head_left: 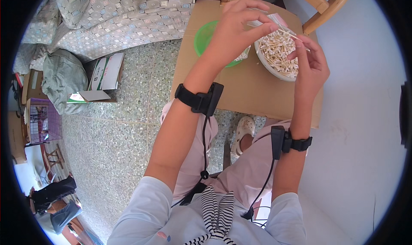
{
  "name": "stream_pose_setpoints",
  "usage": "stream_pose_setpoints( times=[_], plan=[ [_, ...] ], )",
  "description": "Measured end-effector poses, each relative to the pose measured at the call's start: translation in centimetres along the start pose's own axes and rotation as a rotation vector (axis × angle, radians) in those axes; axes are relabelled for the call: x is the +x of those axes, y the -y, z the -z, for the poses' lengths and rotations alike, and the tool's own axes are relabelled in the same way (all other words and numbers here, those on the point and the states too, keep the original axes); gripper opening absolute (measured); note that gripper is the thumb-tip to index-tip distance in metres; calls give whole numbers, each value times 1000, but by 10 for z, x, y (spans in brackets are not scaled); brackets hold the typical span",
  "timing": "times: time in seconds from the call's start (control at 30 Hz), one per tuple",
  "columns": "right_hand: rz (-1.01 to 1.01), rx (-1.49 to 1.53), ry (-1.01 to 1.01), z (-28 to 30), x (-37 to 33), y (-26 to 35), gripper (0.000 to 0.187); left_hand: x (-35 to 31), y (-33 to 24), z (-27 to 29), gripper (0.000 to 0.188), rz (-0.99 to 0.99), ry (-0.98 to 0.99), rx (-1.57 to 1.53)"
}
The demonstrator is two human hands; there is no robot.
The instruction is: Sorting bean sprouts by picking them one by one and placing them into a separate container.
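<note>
My left hand point(240, 28) is over the cardboard-topped surface, thumb and fingers closed around the edge of a small clear plastic bag point(280, 20) with a pinkish part. Just to its right, my right hand point(311, 60) pinches a few cotton swabs point(290, 33) between thumb and fingertips, their far ends at the bag. Under both hands a round white bowl point(269, 70) is heaped with loose cotton swabs point(277, 51). Partly behind my left hand and wrist stands a green plastic basket point(201, 38); some whitish packed things show at its right side.
Brown cardboard point(253, 94) covers the work surface. A wooden chair point(319, 21) stands at the far right by a white wall point(365, 94). Patterned fabric point(124, 17) hangs at the far left. On the speckled floor are an opened carton point(105, 75) and a grey-green bag point(64, 79).
</note>
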State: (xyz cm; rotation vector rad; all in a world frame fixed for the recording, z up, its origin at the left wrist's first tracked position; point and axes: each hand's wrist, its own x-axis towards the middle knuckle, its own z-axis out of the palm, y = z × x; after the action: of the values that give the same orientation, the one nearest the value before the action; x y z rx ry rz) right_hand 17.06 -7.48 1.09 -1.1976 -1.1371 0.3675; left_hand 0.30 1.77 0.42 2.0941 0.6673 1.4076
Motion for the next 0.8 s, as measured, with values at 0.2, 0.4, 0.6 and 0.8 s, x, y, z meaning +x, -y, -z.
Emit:
stream_pose_setpoints(
  times=[0.2, 0.4, 0.6, 0.8],
  plan=[
    [-32, 72, -8, 1, 1, 2, 17, 1, -2, 0, 15, -12, -4, -27],
    [-32, 22, -18, 2, 3, -2, 16, 2, -4, 0, 18, -71, -19, 24],
    [-55, -362, 109, 8, 2, -18, 17, -22, 27, -6, 26, 173, 110, 469],
    [-100, -548, 215, -2, -4, -18, 19, -26, 23, -8, 22, 305, 269, 658]
  ],
)
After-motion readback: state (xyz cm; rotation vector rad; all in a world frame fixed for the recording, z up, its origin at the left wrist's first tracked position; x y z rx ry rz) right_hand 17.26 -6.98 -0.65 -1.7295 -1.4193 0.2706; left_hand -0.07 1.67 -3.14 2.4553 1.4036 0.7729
